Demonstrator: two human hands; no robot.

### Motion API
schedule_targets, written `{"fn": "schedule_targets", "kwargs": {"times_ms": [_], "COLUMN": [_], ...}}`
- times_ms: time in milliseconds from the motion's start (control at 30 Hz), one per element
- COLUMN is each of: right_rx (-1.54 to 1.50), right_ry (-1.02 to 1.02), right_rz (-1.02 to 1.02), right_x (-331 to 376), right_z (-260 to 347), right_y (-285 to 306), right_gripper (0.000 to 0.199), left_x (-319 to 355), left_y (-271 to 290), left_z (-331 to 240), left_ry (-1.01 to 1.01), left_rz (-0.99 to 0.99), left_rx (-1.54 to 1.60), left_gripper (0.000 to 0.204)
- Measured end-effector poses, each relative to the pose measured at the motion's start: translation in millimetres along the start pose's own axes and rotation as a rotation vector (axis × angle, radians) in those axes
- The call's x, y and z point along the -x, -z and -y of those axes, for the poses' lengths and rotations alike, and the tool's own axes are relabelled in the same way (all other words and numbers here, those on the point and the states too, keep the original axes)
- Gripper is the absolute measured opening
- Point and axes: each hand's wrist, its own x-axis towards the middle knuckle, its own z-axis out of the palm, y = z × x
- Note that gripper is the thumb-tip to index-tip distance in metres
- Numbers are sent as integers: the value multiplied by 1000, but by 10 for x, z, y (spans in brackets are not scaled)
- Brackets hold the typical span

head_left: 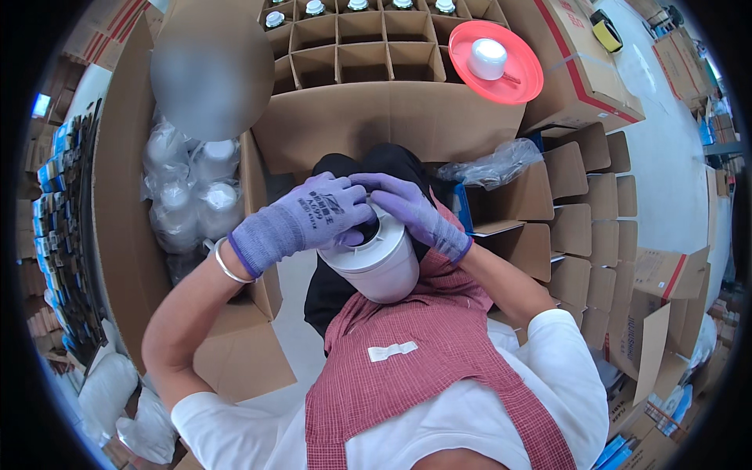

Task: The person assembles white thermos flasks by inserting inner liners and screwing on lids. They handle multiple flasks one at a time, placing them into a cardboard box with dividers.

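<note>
Between my knees and the apron stands a white cylindrical container (384,276), tilted a little, with a round opening at its top. My left hand (317,210), in a purple knit glove, is closed at that opening, its fingers curled over the rim beside a dark part inside. My right hand (411,210), gloved the same way, grips the far right side of the rim. Its fingertips nearly meet the left hand's. What lies under the fingers is hidden.
Ahead is a divided carton (360,64) with several capped bottles in its back row. A red plate (513,56) holding a white cup-shaped lid (487,59) rests at its right corner. Plastic-wrapped white items (192,192) fill a left box; opened small cartons (576,215) line the right.
</note>
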Motion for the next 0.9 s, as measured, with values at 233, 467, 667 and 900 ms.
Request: {"fn": "schedule_targets", "kwargs": {"times_ms": [233, 467, 667, 900], "right_rx": [-60, 63, 106, 86], "right_ry": [-23, -41, -12, -16], "right_rz": [-59, 39, 57, 6], "right_x": [27, 96, 75, 73], "right_z": [-285, -29, -145, -76], "right_y": [-25, 59, 74, 200], "right_gripper": [34, 41, 38, 35], "left_x": [-238, 28, -124, -28], "left_y": [-56, 55, 46, 63], "left_z": [-189, 130, 28, -43], "left_ry": [700, -190, -212, 578], "left_rz": [235, -189, 91, -319], "left_rx": [122, -199, -269, 231], "left_gripper": [50, 16, 24, 29]}}
